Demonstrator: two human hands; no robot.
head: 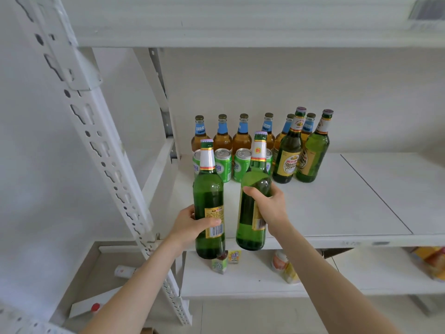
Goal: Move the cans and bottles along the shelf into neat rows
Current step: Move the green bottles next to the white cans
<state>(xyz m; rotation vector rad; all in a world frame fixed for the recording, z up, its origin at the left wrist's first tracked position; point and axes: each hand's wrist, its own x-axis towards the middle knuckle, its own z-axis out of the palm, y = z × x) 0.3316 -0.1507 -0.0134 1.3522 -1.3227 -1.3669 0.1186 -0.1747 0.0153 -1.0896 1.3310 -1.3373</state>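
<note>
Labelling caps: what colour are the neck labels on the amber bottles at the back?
Light blue with white lettering, on the amber bottles; head view.

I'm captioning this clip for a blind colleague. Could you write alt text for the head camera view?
A person's left hand and right hand each hold a tall green bottle, the left-hand bottle and right-hand bottle, upright at the front of a white shelf. Behind stand green cans, amber bottles and two more green bottles.
</note>
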